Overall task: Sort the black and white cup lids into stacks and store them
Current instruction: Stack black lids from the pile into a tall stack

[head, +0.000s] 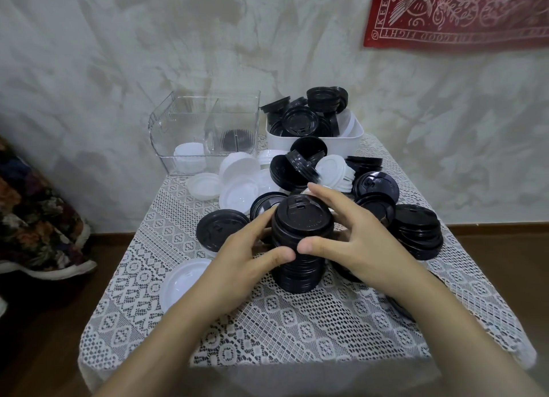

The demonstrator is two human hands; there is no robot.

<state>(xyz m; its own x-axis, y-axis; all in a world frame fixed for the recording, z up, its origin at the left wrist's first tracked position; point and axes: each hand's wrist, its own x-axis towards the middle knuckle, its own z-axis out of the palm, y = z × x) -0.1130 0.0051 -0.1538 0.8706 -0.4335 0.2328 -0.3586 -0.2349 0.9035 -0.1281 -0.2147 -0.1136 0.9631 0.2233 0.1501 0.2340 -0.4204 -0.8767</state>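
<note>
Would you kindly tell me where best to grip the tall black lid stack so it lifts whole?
Probably around its lower sides, from left and right at once. The black lid stack stands tall and upright, its lids merely nested; gripping near the top, where the left hand and right hand hold now, might lift only a few.

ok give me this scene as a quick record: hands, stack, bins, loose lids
left hand: grips black stack from its left side
right hand: grips the same stack from its right side
black stack: stands on cloth, centre
clear bin: back left, divided; white lids in left part, dark lids in right
white bin: back right, heaped with black lids
loose white lids: mostly left of centre
loose black lids: mostly right
</note>
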